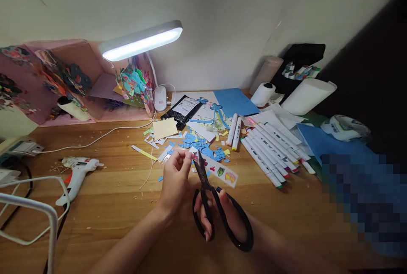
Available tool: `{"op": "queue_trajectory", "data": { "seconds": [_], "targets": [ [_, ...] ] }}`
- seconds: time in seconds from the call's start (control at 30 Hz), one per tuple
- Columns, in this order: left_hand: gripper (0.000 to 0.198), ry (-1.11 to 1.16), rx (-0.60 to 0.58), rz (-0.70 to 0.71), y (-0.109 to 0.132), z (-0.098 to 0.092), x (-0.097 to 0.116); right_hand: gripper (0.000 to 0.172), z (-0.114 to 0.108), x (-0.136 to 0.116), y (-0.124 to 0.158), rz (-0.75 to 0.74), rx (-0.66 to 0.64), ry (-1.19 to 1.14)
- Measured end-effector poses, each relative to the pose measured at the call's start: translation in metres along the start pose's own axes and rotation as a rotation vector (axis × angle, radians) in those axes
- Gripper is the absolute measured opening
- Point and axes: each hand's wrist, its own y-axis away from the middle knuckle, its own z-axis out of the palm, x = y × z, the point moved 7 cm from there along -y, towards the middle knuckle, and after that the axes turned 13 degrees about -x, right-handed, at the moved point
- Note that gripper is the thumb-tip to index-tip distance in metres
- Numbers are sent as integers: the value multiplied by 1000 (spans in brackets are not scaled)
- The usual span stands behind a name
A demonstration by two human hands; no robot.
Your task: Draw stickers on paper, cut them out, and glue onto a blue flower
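Observation:
My left hand (177, 176) pinches one end of a white paper strip (226, 172) between thumb and fingers. Small coloured drawings run along the strip, among them red flower shapes, a green shape and a yellow-pink one. My right hand (219, 214) has its fingers through the black handles of a pair of scissors (205, 180). The blades point up and away from me and lie over the strip, close to my left fingertips. Beyond them lies a heap of blue paper scraps (195, 141). A cream paper piece (165, 128) sits behind my left hand.
Several white markers (265, 153) lie to the right, near a blue sheet (237, 101). On the left are a glue gun (78, 178), a white wire frame (47, 206) and a decorated pink box (124, 115). A lit lamp (144, 43) hangs over the back.

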Motion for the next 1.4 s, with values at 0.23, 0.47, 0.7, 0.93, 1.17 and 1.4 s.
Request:
{"op": "queue_trajectory", "data": {
  "seconds": [0.23, 0.47, 0.7, 0.93, 1.17, 1.4],
  "targets": [
    [21, -50, 115, 13, -4, -15, 2, 74, -1, -6, 2, 16, -79, -44],
    [21, -13, 177, 0, -8, -25, -5, 79, 4, 5, 5, 26, -143, -190],
    [28, 52, 8, -54, -2, -5, -4, 84, -4, 9, 4, 10, -66, -78],
    [25, 31, -107, -28, 6, 11, 1, 79, -8, -9, 3, -5, -60, 74],
    [24, 80, -175, -10, 3, 10, 8, 88, -7, -17, 5, -75, -65, 83],
    [22, 48, -201, 41, 7, 15, 12, 83, -13, -12, 11, -25, -44, 128]
  ]
}}
